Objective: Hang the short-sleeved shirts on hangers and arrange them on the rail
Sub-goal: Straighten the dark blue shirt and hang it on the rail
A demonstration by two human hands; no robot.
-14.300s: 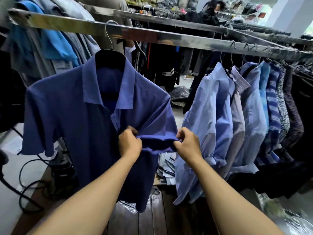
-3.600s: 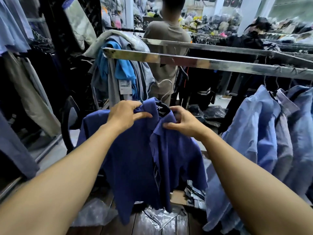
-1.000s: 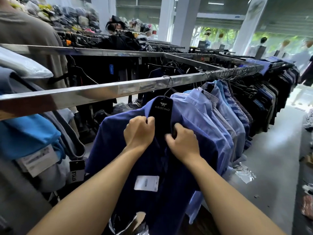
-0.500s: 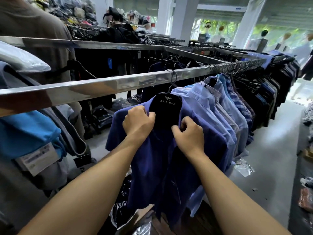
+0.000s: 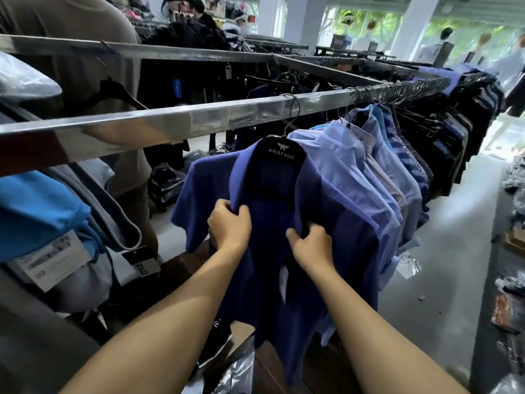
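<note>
The dark blue shirt (image 5: 272,280) is hanging on a black hanger (image 5: 281,156). The hanger's hook (image 5: 295,109) is sitting over the metal rail (image 5: 170,123), just left of the row of light blue shirts (image 5: 358,177).

The step in hand appears to be the final dressing of the garment on the rail. The left hand (image 5: 230,229) is gripping the left front edge below the collar, fingers curled round the cloth. The right hand (image 5: 312,243) is pinching the right front edge in curled fingers. Both hands are drawing the fronts toward each other.

The next move is likely calling for the following:
- Align the two fronts so that the collar is lying evenly.
- Let go of the cloth.
- Slide the hanger right until the shirt is sitting close against the row.

The hanger's shoulders are lying hidden inside the shirt. The buttons are not showing, so whether the front is fastened cannot be told. The forearms are covering part of the lower front, where only a pale tag is partly showing.
</note>
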